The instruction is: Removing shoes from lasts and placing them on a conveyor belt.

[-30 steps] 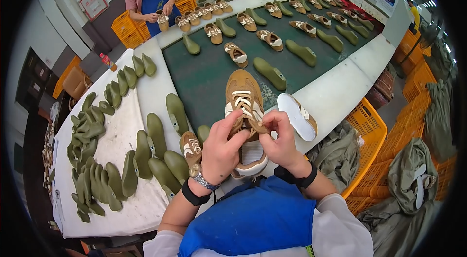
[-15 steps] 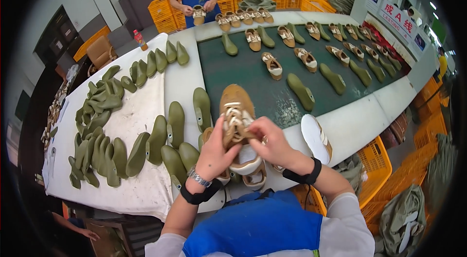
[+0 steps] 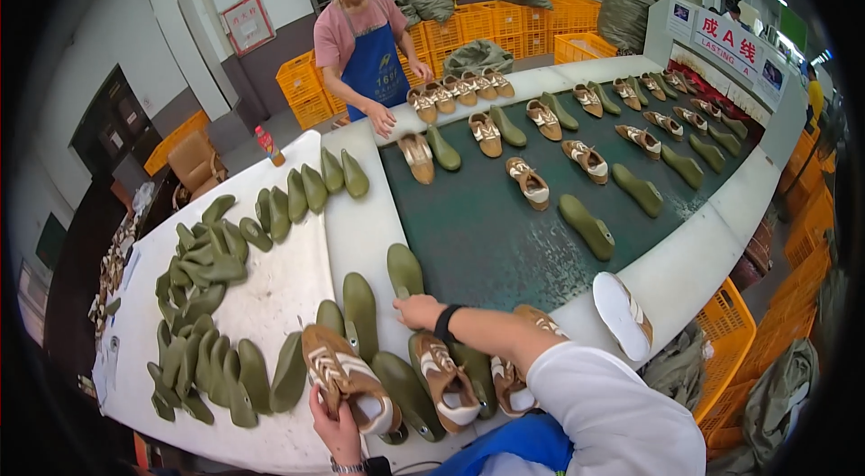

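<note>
My left hand [image 3: 337, 429] holds a brown sneaker [image 3: 332, 357] with white laces and stripes, at the near edge of the table. My right hand [image 3: 420, 312] reaches across to the far side and closes on the lower end of a green shoe last [image 3: 405, 271], which stands near the corner of the dark green belt. Between my arms, another brown sneaker [image 3: 440, 370] lies beside a green last [image 3: 407, 395]. More sneakers lie under my right forearm, partly hidden by it.
Many green lasts [image 3: 216, 271] cover the white cloth at left. Paired sneakers and lasts sit in rows on the green belt [image 3: 468, 242]. A white-soled shoe [image 3: 622, 314] rests on the right ledge. Across the table stands a co-worker [image 3: 365, 48]; orange crates [image 3: 725, 332] stand at right.
Both hands were on one sneaker; my left now holds a sneaker lower left, and my right has moved to a last. The co-worker's sneaker now lies on the belt. My view has shifted.
</note>
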Demonstrator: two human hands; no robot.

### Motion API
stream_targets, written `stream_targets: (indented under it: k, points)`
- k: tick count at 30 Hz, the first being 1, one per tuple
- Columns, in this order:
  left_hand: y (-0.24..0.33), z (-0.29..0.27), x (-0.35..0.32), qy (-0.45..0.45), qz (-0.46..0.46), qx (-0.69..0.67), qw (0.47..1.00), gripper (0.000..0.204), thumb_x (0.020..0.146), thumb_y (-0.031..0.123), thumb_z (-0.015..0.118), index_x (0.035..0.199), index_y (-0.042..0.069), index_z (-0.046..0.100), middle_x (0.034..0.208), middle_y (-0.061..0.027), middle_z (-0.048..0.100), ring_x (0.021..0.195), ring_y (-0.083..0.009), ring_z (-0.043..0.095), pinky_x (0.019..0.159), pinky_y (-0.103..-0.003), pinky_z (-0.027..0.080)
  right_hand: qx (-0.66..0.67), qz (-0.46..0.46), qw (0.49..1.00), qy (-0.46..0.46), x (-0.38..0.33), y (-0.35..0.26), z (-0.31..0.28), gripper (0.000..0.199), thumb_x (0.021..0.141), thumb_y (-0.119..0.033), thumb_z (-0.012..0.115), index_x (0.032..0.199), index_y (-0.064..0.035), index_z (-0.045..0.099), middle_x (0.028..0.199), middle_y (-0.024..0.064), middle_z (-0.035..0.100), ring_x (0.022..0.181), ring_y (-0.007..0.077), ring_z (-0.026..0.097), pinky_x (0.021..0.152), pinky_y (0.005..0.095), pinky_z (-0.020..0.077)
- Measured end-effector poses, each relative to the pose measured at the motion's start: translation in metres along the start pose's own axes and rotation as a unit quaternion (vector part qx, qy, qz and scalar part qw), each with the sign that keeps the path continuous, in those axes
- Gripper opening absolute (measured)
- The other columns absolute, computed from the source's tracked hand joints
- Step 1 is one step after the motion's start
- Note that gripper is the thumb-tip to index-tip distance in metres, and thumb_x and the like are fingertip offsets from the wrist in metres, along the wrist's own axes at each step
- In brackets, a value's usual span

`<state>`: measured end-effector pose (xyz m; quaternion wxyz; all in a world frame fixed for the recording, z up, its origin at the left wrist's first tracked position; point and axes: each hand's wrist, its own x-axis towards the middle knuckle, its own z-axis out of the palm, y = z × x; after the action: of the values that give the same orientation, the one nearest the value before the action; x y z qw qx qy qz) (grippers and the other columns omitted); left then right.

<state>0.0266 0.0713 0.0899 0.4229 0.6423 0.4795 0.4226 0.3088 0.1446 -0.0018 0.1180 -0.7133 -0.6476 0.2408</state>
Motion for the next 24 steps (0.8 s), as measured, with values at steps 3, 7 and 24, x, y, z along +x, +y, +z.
stream_targets:
  k: [3, 7, 24]
  points:
    - [-0.026, -0.005, 0.009, -0.001, 0.010, 0.028, 1.000, 0.052, 0.081, -0.006, 0.049, 0.130, -0.001, 0.032, 0.103, -0.0148, 0.058, 0.091, -0.0167, 0.058, 0.079, -0.026, 0.046, 0.014, 0.064, 0.996, 0.058, 0.008, 0.018, -0.011, 0.025, 0.080, -0.014, 0.045, 0.103, -0.0117, 0.055, 0.091, 0.0182, 0.063, 0.087, 0.0336, 0.062, 0.074, 0.0449, 0.0487]
    - [-0.024, 0.002, 0.021, -0.010, 0.020, -0.005, 1.000, 0.051, 0.082, -0.007, 0.048, 0.131, -0.001, 0.032, 0.108, -0.0154, 0.056, 0.094, -0.0174, 0.058, 0.082, -0.027, 0.045, -0.060, 0.134, 0.984, 0.102, -0.001, 0.100, -0.043, 0.023, 0.078, -0.017, 0.049, 0.099, -0.0191, 0.058, 0.088, 0.0123, 0.065, 0.086, 0.0303, 0.064, 0.070, 0.0429, 0.0494]
    - [0.043, 0.101, 0.073, -0.120, 0.123, 0.052, 0.984, 0.052, 0.080, -0.002, 0.049, 0.130, -0.001, 0.035, 0.095, -0.0136, 0.062, 0.088, -0.0174, 0.060, 0.077, -0.028, 0.046, -0.090, 0.153, 0.984, 0.003, -0.113, 0.157, -0.091, 0.039, 0.081, -0.018, 0.052, 0.120, -0.0195, 0.050, 0.098, 0.0121, 0.064, 0.090, 0.0323, 0.061, 0.075, 0.0400, 0.0481]
